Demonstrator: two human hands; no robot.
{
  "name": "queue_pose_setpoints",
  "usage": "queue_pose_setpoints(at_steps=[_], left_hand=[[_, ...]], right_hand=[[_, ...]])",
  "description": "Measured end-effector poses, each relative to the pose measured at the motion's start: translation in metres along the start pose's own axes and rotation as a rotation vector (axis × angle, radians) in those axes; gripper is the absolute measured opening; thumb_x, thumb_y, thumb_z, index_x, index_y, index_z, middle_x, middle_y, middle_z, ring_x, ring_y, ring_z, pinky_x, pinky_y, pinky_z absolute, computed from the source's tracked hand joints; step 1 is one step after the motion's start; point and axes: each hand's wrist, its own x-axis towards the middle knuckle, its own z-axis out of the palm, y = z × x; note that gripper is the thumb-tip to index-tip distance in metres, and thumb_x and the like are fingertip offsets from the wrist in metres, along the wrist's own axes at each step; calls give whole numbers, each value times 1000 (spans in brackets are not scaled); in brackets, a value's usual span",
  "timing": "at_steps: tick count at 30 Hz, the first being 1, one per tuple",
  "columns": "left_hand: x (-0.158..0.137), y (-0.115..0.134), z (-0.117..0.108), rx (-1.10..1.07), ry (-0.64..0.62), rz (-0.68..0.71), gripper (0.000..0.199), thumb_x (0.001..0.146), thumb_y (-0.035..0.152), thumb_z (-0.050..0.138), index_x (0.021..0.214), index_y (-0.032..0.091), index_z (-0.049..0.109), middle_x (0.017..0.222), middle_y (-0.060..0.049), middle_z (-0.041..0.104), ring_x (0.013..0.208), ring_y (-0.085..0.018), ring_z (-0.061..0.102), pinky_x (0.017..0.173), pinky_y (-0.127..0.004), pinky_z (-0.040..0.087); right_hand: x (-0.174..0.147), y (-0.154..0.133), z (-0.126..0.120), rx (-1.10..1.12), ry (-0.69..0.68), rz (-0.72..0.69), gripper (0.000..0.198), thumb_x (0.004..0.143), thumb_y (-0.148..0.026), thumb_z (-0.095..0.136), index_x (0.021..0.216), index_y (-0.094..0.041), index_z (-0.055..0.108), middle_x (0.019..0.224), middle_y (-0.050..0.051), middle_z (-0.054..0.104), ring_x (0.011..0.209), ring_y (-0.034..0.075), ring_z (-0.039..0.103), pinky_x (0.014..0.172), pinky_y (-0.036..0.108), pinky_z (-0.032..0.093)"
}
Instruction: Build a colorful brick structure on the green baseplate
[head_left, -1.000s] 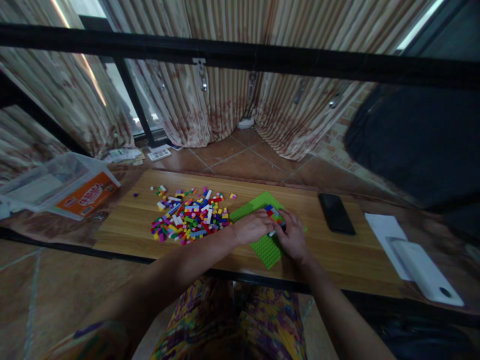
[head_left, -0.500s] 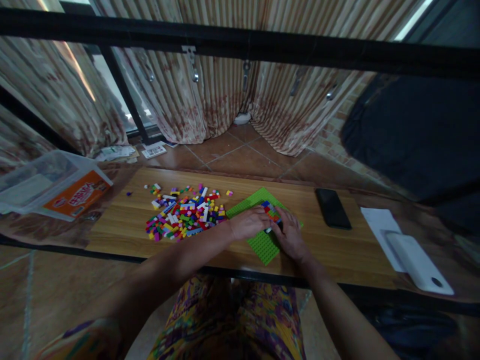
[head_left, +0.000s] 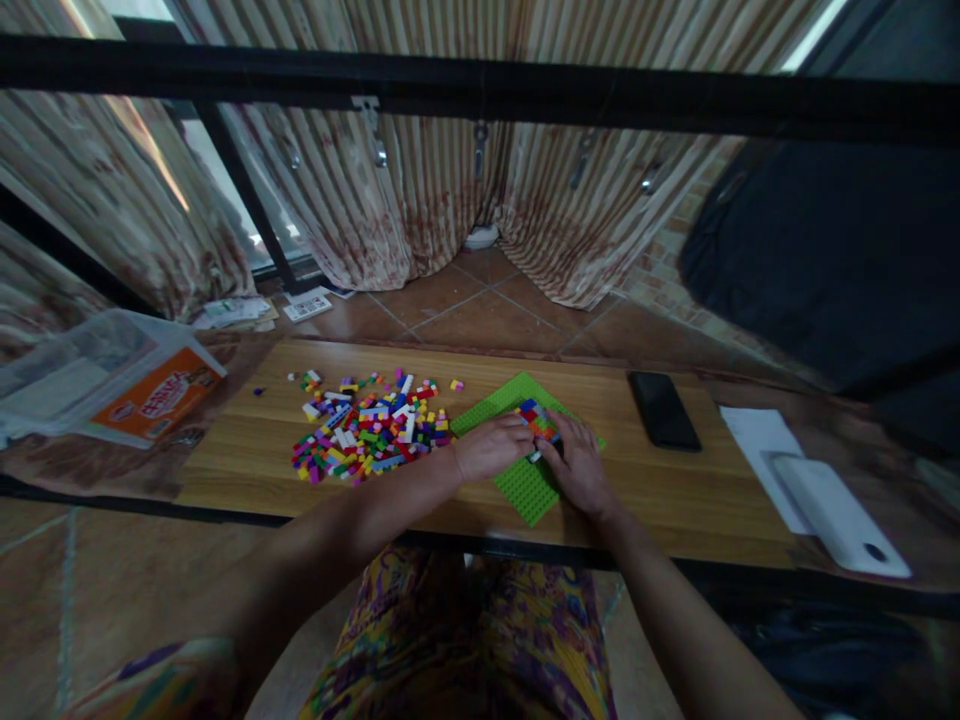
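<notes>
A green studded baseplate (head_left: 525, 490) lies on the wooden table (head_left: 675, 500). On it stands a small build of coloured bricks (head_left: 536, 418). My left hand (head_left: 491, 447) rests on the plate just left of the build, fingers touching it. My right hand (head_left: 581, 468) lies on the plate just right of it, fingertips against the build. Whether either hand pinches a brick is hidden by the fingers. A loose pile of small coloured bricks (head_left: 371, 428) spreads to the left of the plate.
A black phone (head_left: 660, 410) lies right of the plate. A white sheet (head_left: 757, 440) and a white device (head_left: 836, 515) sit at the far right. A clear plastic box with an orange label (head_left: 112, 375) stands at the left. Curtains hang behind the table.
Both hands stay on the build on the green plate. The view has shifted slightly, so everything sits a little higher and further left in the picture.
</notes>
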Motion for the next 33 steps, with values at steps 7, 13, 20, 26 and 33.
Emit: queue_pose_setpoints(at_steps=[7,13,20,26,33], left_hand=[[-13,8,8,86,25,-2,22,96,16,46,108,17,64,112,-7,66,105,-16,58,102,-37,46],[-24,19,15,331,80,46,23,96,18,46,110,13,64,106,-8,67,107,-18,58,108,-39,38],[-35,39,26,449,85,-95,28,98,18,40,117,14,59,116,-10,64,113,-23,55,112,-51,26],[-38,46,22,404,75,-156,31,96,16,42,124,16,56,121,-9,64,117,-22,53,112,-51,28],[-65,51,6,240,301,-354,54,85,8,47,137,20,46,140,-9,52,127,-24,47,109,-47,38]], right_hand=[[-3,-3,-1,-29,2,-12,55,96,-52,32,140,-22,43,133,13,55,127,28,44,109,53,28],[-3,-5,-3,-43,-5,-12,57,95,-54,34,141,-20,43,134,14,54,129,29,43,109,54,28],[-3,-2,1,-68,-1,-25,58,95,-53,35,142,-21,42,135,14,54,128,29,43,108,54,28],[-1,-3,-1,-38,-9,-14,58,95,-55,34,139,-20,45,133,14,55,127,29,44,107,53,30],[-5,-8,-8,154,70,70,58,93,-56,39,138,-19,45,132,15,55,123,28,50,103,50,39]])
